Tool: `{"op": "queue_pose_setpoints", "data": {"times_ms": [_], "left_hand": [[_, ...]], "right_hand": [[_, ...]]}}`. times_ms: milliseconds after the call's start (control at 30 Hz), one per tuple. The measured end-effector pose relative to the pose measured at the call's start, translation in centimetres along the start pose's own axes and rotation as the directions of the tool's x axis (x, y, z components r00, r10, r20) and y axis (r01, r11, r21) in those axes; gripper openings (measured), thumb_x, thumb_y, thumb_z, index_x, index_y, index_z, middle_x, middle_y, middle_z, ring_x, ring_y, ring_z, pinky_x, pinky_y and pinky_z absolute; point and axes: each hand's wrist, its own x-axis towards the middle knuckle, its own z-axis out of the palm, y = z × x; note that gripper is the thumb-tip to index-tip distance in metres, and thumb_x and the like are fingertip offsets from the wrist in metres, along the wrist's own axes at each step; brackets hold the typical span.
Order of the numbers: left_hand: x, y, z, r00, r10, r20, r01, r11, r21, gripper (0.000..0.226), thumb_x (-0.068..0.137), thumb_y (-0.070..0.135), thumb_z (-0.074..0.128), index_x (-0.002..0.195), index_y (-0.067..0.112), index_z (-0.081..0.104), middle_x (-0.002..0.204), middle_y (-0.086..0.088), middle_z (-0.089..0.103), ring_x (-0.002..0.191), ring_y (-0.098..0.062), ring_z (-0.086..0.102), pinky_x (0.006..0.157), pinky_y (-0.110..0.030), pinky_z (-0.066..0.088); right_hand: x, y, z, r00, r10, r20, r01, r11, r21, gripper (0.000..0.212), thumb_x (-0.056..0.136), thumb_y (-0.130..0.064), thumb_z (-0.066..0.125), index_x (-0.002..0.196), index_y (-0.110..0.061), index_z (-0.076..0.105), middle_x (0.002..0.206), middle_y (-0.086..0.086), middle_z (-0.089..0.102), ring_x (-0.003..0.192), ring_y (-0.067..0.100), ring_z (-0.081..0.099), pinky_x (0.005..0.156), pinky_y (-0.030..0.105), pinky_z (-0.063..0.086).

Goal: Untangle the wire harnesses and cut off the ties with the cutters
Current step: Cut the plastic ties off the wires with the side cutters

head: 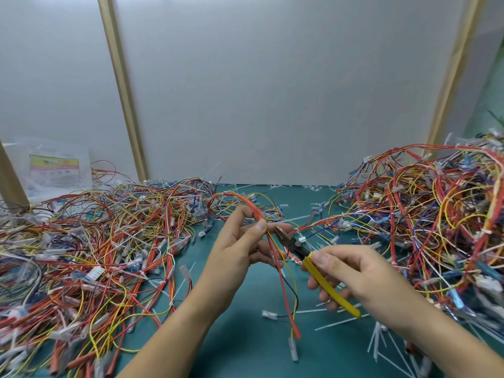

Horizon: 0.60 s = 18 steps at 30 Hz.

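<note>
One desk [240,356] with a green top carries everything, and a white panel [272,91] framed by wooden posts [122,85] stands along its far edge.

Two heaps of tangled harnesses occupy the sides. The left heap [95,241] runs from the far left corner to the near edge. The right heap [436,214] is piled higher against the right edge. Both are mixed red, yellow, orange, blue and black wires with clear connectors and white ties.

A clear plastic bag [54,167] with a coloured label sits at the far left corner, behind the left heap.

Both hands are raised over the middle of the desk, between the heaps. The left hand [234,249] pinches one harness [285,293] between thumb and fingers. This bundle arches up toward the far edge and hangs down toward the near edge, ends loose above the green top.

The right hand [360,274] is wrapped around the yellow handles of the cutters [326,286]. Their dark head points at the left thumb, just beside the pinched bundle. Whether the blades touch a tie cannot be told.

Cut white ties [342,322] lie scattered near the right forearm and along the far edge. A loose clear connector [268,314] lies between the forearms.
</note>
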Motion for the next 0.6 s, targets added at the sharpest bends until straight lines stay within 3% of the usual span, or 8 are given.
{"op": "queue_pose_setpoints", "data": {"times_ms": [200,600], "left_hand": [[-0.04,-0.04,0.12,1.000,-0.007,0.009,0.007,1.000,0.000,0.015,0.093,0.025,0.048,0.097,0.013,0.041,0.110,-0.019,0.072,0.073,-0.040,0.060,0.061,-0.034,0.055],[-0.10,0.21,0.29,1.000,-0.002,0.017,0.002,1.000,-0.005,0.026,0.096,0.024,0.048,0.107,0.004,0.037,0.108,-0.019,0.073,0.072,-0.040,0.062,0.059,-0.031,0.055]], "right_hand": [[-0.18,-0.15,0.34,0.999,-0.033,-0.033,0.031,0.999,-0.035,0.035,0.082,-0.050,0.060,0.083,-0.018,0.074,0.079,0.013,0.072,0.064,0.021,0.065,0.056,0.034,0.058],[-0.35,-0.29,0.59,0.998,-0.043,-0.039,0.040,0.995,-0.089,0.037,0.079,-0.053,0.058,0.079,-0.019,0.074,0.079,0.012,0.072,0.063,0.020,0.064,0.057,0.039,0.058]]}}
